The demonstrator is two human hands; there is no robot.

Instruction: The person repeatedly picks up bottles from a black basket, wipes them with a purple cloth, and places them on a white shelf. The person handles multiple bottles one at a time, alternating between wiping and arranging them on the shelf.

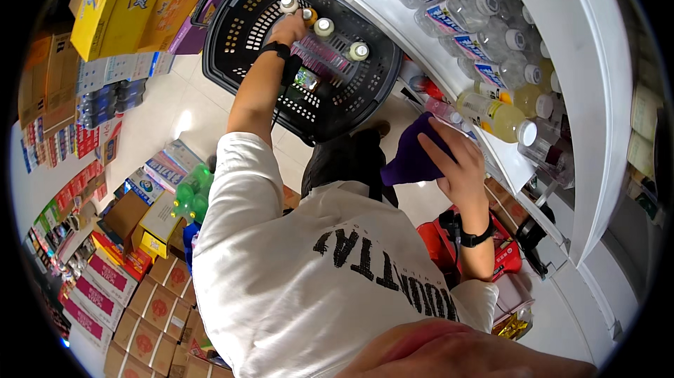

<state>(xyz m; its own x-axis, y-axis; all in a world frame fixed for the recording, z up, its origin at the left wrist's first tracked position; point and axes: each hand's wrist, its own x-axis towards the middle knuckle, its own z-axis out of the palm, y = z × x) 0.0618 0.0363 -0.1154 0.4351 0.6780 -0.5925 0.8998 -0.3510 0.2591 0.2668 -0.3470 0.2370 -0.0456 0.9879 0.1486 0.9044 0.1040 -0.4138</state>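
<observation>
My left hand (289, 28) reaches into a black plastic shopping basket (210, 56). Its fingers close around the top of a small bottle with orange contents (309, 15), partly hidden by the hand. A white-capped bottle (288, 4) stands right beside the fingers. Two more pale-capped bottles, one near (324, 27) and one farther right (359, 51), stand in the basket. Pink-striped packs (321, 56) and a small green packet (306, 78) lie on its bottom. My right hand (461, 164) holds a bunched purple cloth (416, 151) in front of the shelf.
A white shelf (389, 14) on the right carries clear labelled bottles (463, 14) and a yellow drink bottle (492, 114). Yellow cartons (116, 4) are stacked left of the basket. Brown cartons (152, 320) and green bottles (194, 193) stand at lower left, a red case (505, 251) at right.
</observation>
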